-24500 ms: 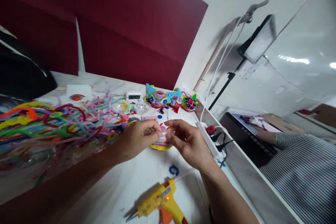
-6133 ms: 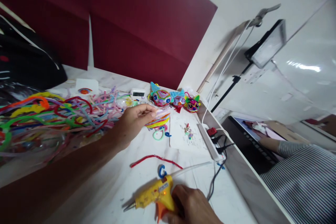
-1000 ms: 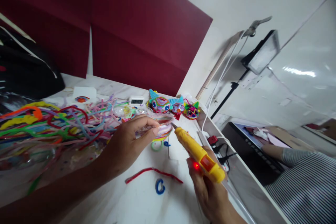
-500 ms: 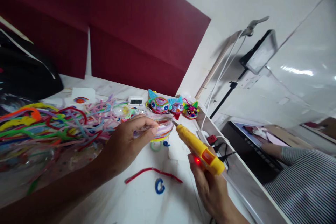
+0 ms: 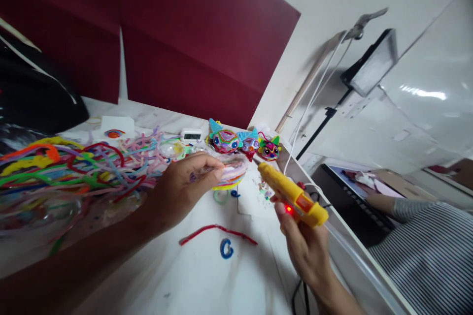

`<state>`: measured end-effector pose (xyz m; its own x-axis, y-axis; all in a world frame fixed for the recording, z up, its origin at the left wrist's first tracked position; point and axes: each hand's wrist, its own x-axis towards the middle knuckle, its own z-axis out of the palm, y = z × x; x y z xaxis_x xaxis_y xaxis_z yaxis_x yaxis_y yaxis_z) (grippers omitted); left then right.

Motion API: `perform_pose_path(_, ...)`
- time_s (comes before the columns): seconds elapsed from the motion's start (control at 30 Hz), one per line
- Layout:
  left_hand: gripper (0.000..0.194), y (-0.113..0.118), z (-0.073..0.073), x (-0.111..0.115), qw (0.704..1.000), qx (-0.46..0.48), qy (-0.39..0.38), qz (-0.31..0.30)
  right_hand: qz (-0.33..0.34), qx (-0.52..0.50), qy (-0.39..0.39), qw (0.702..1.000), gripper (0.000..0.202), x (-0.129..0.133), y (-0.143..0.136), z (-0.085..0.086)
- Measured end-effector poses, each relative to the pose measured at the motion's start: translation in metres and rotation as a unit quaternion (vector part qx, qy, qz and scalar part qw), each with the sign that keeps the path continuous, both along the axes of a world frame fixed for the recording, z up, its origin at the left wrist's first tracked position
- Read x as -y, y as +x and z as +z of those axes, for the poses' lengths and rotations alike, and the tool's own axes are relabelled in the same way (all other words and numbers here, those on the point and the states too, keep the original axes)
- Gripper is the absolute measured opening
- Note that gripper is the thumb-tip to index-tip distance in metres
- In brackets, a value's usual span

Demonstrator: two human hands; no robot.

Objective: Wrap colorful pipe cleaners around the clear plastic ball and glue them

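Between its thumb and fingers, my left hand pinches a clear rounded piece banded with colourful pipe cleaners. My right hand is wrapped round a yellow glue gun with a red light glowing on its side. The nozzle points up and left, a short gap to the right of the banded piece. Below, a bent red pipe cleaner and a curled blue one lie on the white table. A pale green ring rests under the held piece.
Many loose pipe cleaners cover the left side. Several colourful animal-face ornaments, one blue-eared, stand at the back beside a small digital timer. A lamp rises at right, where another person's striped sleeve shows.
My right hand has moved the glue gun up and right, away from the banded piece. My left hand still grips that piece. The camera view has shifted slightly.
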<state>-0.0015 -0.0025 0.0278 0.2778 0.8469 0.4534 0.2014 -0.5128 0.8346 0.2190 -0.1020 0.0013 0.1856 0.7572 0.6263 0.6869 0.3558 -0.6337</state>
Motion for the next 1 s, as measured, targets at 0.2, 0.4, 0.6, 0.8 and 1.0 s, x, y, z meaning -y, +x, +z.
perform_pose_path(0.2, 0.015, -0.004, -0.004, -0.009, 0.998, 0.046, -0.027, 0.038, 0.078, -0.243, -0.265, 0.93, 0.044, 0.023, 0.006, 0.009)
perform_pose_path(0.4, 0.016, -0.002, -0.003, -0.009, 0.996, 0.068, -0.033, 0.045, 0.154, -0.293, -0.525, 0.784, 0.056, 0.041, -0.006, -0.033)
perform_pose_path(0.6, 0.014, 0.0, 0.0, -0.005, 0.995, 0.082, -0.039, 0.029, 0.242, -0.265, -0.558, 0.748, 0.062, 0.045, -0.02, -0.048)
perform_pose_path(0.8, 0.014, -0.001, -0.001, -0.006, 0.997, 0.074, -0.013, 0.029, 0.164, 0.048, -0.53, 0.83, 0.037, 0.048, -0.009, -0.039)
perform_pose_path(1.0, 0.016, 0.0, 0.001, -0.005, 0.997, 0.063, -0.018, 0.029, 0.193, 0.253, -0.296, 0.9, 0.017, 0.01, -0.02, -0.027)
